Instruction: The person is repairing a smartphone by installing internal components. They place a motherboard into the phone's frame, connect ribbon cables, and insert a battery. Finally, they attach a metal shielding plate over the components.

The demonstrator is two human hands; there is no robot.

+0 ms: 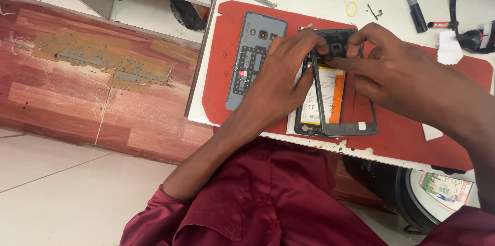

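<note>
Both hands pinch top of black middle frame [344, 128] — left hand [281, 78], right hand [392, 70] fingers clamped on it, tilted over opened phone [309, 122] on red mat [221, 60]. Risk: frame flexes, cracks, or snags yellow battery [330, 94] — uneven pull.

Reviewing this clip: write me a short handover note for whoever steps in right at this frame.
Left hand: fingers on the top edge of the dark plastic frame, palm over the opened phone.
Right hand: pinching the same frame's top edge near its camera cutout.
The frame is tilted, its lower end past the phone's bottom edge; the yellow battery is exposed.
The grey back cover lies off to the left on the red mat.
Done: the back cover is off.
Left: the frame is neither seated nor clear of the phone.
</note>
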